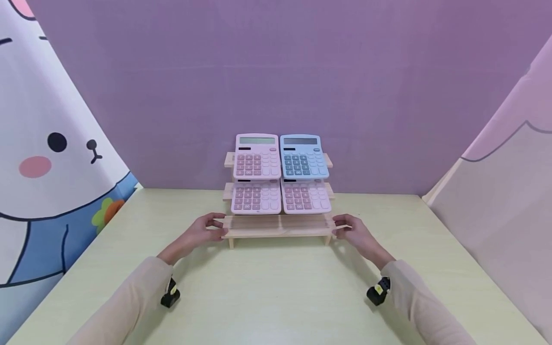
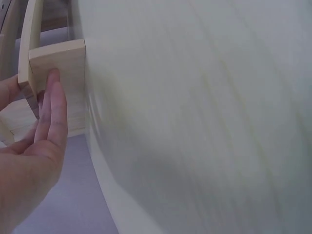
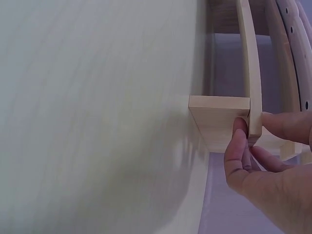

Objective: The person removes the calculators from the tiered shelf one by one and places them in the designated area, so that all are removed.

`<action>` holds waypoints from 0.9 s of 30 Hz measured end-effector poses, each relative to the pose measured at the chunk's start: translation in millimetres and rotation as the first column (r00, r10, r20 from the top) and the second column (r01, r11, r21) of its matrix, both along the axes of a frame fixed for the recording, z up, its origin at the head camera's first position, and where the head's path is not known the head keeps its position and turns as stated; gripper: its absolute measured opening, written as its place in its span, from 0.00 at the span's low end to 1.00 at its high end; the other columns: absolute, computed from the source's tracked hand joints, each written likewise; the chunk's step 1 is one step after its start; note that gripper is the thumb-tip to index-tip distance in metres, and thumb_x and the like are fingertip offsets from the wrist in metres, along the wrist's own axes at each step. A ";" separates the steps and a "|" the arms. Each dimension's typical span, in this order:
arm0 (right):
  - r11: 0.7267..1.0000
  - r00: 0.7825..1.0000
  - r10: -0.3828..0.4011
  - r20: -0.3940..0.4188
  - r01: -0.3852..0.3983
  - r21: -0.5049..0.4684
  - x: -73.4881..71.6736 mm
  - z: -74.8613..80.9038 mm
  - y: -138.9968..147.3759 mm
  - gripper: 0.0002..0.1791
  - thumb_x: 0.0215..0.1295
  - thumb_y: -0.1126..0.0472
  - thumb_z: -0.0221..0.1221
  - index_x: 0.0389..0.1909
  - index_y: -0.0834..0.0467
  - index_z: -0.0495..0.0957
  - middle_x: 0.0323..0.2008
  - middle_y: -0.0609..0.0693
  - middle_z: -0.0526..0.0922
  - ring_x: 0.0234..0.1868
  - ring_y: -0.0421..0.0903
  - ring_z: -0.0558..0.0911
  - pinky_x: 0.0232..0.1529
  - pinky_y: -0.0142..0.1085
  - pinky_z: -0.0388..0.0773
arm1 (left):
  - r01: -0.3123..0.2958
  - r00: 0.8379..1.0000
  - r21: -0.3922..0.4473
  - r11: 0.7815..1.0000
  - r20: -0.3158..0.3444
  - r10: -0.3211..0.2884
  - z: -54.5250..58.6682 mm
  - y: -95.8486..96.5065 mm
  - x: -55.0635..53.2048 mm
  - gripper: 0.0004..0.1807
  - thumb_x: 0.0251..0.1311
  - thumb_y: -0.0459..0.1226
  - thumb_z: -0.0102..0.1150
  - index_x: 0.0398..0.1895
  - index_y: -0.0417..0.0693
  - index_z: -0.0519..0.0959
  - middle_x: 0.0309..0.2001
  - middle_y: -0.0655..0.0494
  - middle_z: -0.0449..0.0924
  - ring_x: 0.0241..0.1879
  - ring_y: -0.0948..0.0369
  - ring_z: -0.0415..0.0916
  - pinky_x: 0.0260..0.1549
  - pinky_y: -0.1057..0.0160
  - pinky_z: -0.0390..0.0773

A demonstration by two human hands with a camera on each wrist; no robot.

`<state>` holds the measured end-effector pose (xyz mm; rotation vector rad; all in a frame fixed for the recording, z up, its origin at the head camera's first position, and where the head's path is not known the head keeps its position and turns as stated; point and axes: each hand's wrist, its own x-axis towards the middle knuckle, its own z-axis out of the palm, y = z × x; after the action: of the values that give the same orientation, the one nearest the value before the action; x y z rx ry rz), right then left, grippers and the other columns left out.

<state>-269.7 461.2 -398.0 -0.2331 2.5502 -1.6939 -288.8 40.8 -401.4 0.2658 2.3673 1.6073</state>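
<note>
Beige sleeves [image 1: 125,297] closest, both cut off by the bottom edge; a small black device [image 1: 170,294] by the left cuff, another by the right. Left hand [image 1: 202,232] and right hand [image 1: 355,235] each pinch one end of the lowest shelf of a wooden rack [image 1: 278,233], thumb above, fingers beneath. Rack stands on the table near its far side, centred between the hands. On its middle tier, two pink calculators [image 1: 256,196], side by side, their displays hidden behind the row above; on the top tier, a pink calculator [image 1: 257,157] at left, a blue calculator [image 1: 304,155] at right. Upper shelves mostly covered, only their ends showing; rear supports out of sight. Left wrist view crops the thumb; right wrist view trims the hand at the frame's edge. Table [image 1: 276,292] pale yellow-green, faint wood grain, soft arm shadows. Purple backdrop [image 1: 276,72] behind; at left, a hanging cloth [image 1: 64,105] with a cartoon animal, partly cropped; at right, a pink-and-pale cloth [image 1: 504,215], its print incomplete.
</note>
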 end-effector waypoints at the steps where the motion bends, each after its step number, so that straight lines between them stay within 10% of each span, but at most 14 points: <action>1: 1.000 1.000 0.001 0.000 -0.001 -0.001 -0.2 -0.3 0.5 0.24 0.56 0.73 0.54 0.55 0.74 0.64 0.50 0.70 0.70 0.41 0.46 0.75 0.39 0.26 0.78 | 0.003 1.000 -0.003 1.000 0.001 -0.003 0.2 -0.2 -0.3 0.34 0.56 0.36 0.59 0.64 0.37 0.57 0.52 0.36 0.67 0.39 0.60 0.77 0.45 0.59 0.82; 27: 1.000 1.000 -0.002 0.016 0.002 0.000 -2.0 13.9 12.8 0.26 0.58 0.73 0.51 0.58 0.74 0.61 0.54 0.71 0.70 0.44 0.46 0.78 0.40 0.26 0.77 | 0.023 1.000 -0.013 1.000 -0.013 -0.023 -2.9 -2.7 -3.8 0.34 0.57 0.36 0.58 0.64 0.35 0.57 0.53 0.35 0.68 0.40 0.60 0.76 0.44 0.61 0.82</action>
<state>-271.7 474.0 -384.1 -0.2168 2.5400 -1.6892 -292.7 38.1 -404.3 0.3005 2.3743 1.5849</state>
